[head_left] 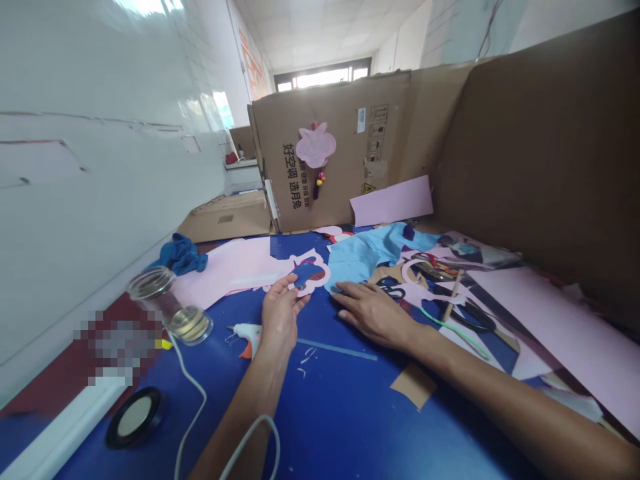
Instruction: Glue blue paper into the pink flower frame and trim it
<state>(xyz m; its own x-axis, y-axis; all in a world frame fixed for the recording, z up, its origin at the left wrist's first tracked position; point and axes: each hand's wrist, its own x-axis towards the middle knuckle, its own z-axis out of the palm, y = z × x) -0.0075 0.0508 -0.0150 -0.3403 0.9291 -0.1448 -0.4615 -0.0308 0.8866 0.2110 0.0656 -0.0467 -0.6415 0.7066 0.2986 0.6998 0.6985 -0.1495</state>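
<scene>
My left hand [281,313] pinches the lower left edge of a pink cloud-shaped cutout frame [324,273], its middle open and the blue table showing through. Just right of it, my right hand [376,312] lies palm down with its fingers stretched out, holding nothing. Its fingertips are beside a light blue cloth [365,252]. Close to my left wrist rests a white and orange glue gun [249,335]. A thin translucent stick [340,349] and small white scraps lie between my forearms.
To the left stand a clear jar [187,320] and a roll of black tape [134,417]; a white cord [197,380] runs past them. Pink sheets [550,320], scissors [393,289] and scraps cover the right side. Cardboard walls [340,167] enclose the back, with a pink ornament [316,147] hanging there.
</scene>
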